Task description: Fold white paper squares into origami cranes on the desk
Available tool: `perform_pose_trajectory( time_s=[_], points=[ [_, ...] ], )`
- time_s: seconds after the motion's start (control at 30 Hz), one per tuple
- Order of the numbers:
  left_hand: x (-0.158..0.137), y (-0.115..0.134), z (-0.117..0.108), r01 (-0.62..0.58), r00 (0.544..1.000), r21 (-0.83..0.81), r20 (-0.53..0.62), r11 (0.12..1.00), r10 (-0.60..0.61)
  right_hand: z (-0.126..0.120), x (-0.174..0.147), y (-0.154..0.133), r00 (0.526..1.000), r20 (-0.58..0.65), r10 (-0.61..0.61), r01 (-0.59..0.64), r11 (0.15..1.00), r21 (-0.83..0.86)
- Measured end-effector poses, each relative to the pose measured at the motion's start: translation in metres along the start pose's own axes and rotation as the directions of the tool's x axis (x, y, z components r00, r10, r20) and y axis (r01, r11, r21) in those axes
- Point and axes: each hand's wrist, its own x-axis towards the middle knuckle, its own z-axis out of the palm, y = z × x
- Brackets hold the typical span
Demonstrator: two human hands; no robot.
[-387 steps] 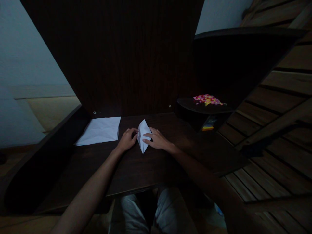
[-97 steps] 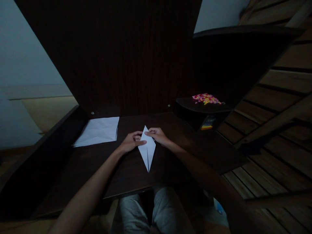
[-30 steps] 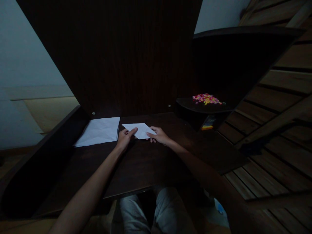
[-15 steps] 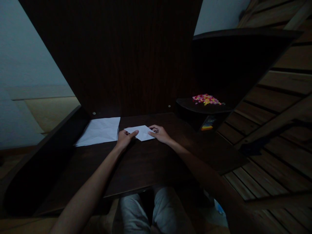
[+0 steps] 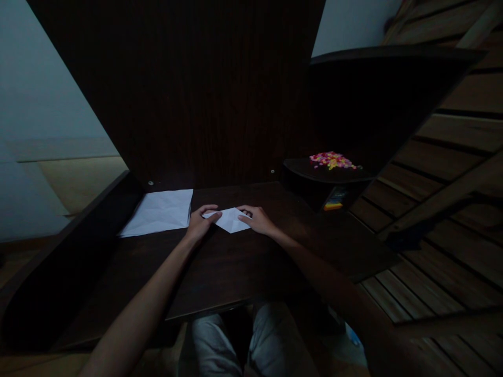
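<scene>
A small folded sheet of white paper with slanted edges is held between my two hands, just over the dark desk. My left hand pinches its left end, thumb on top and fingers behind. At the right end, my right hand grips it the same way, with the thumb lying on the near face. The paper's outer tips are partly covered by my fingers. Left of my left hand lies a stack of white paper sheets with crease lines across the top one.
A small corner shelf at the right holds a pile of tiny pink, red and yellow pieces. Beneath it sits a yellow-edged item. A tall dark panel backs the desk, and a raised side board bounds its left.
The folded paper has tilted, and its lower point has come slightly nearer to me. My left fingers have lifted and show more behind the paper's edge.
</scene>
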Motion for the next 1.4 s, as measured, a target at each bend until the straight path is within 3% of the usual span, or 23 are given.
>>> perform_pose_trajectory(
  time_s=[0.27, 0.43, 0.53, 0.67, 0.77, 0.9, 1.3, 1.4],
  points=[
    [0.000, -0.003, -0.007, -0.179, 0.979, 0.308, -0.034, 0.934, 0.199, 0.002, 0.000, -0.005, 0.991, 0.066, -0.115, 0.127, 0.966, -0.227],
    [0.000, -0.006, -0.009, -0.193, 0.976, 0.383, -0.023, 0.903, 0.218, 0.003, -0.001, -0.001, 0.989, 0.088, -0.121, 0.144, 0.930, -0.337],
    [0.001, -0.006, -0.009, -0.256, 0.961, 0.473, 0.030, 0.843, 0.275, 0.003, -0.001, 0.001, 0.987, 0.110, -0.115, 0.148, 0.920, -0.363],
    [-0.001, -0.005, -0.007, -0.400, 0.912, 0.593, 0.183, 0.699, 0.367, 0.003, -0.002, 0.001, 0.988, 0.121, -0.099, 0.136, 0.923, -0.359],
    [-0.004, -0.006, -0.002, -0.506, 0.861, 0.606, 0.321, 0.613, 0.393, 0.005, -0.002, 0.001, 0.989, 0.114, -0.093, 0.129, 0.924, -0.361],
    [-0.007, -0.010, 0.003, -0.573, 0.819, 0.575, 0.431, 0.584, 0.378, 0.007, -0.003, 0.001, 0.988, 0.104, -0.112, 0.142, 0.923, -0.357],
    [-0.007, -0.013, 0.003, -0.595, 0.804, 0.586, 0.449, 0.550, 0.391, 0.010, -0.002, 0.001, 0.976, 0.061, -0.209, 0.217, 0.915, -0.341],
    [-0.007, -0.011, 0.003, -0.633, 0.774, 0.588, 0.492, 0.503, 0.399, 0.010, -0.003, 0.000, 0.968, 0.068, -0.240, 0.249, 0.910, -0.332]
  ],
)
